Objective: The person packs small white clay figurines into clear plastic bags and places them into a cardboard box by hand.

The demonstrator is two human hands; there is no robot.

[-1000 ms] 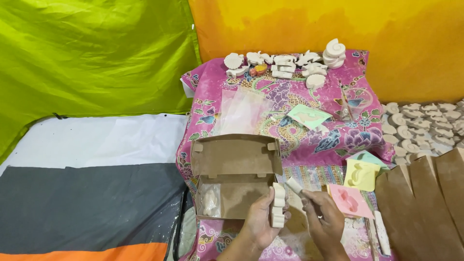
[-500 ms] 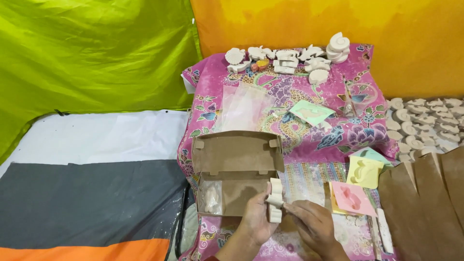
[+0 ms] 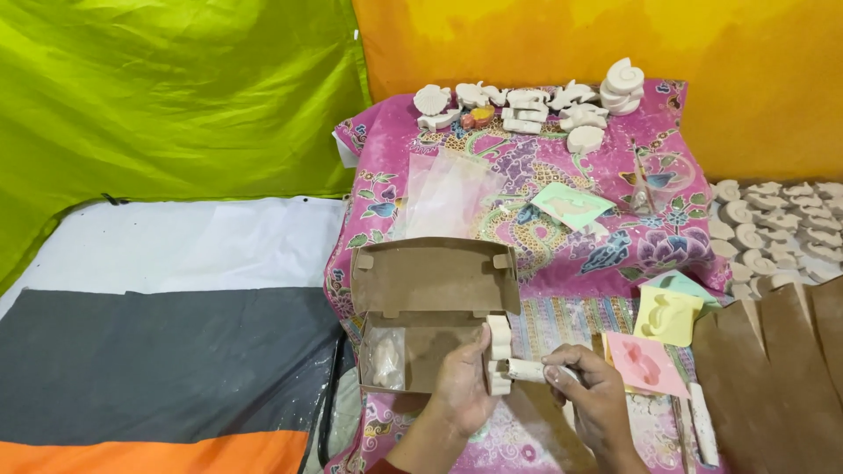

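Just left hand (image 3: 464, 386) gripping stacked white casts (image 3: 500, 353), right hand (image 3: 587, 386) seemingly clutching a white roll (image 3: 527, 370).

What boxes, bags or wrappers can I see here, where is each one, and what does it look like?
Open brown cardboard box: front of the pink floral cloth, lid up, by the left hand.
Clear plastic bags: flat behind the box, see-through.
Brown paper bags: lower right, flat, overlapping.
No signs or screens.

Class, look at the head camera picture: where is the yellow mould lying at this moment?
The yellow mould lies right of centre on the patterned cloth, just above the pink mould and left of the brown paper bags, beyond the right hand.
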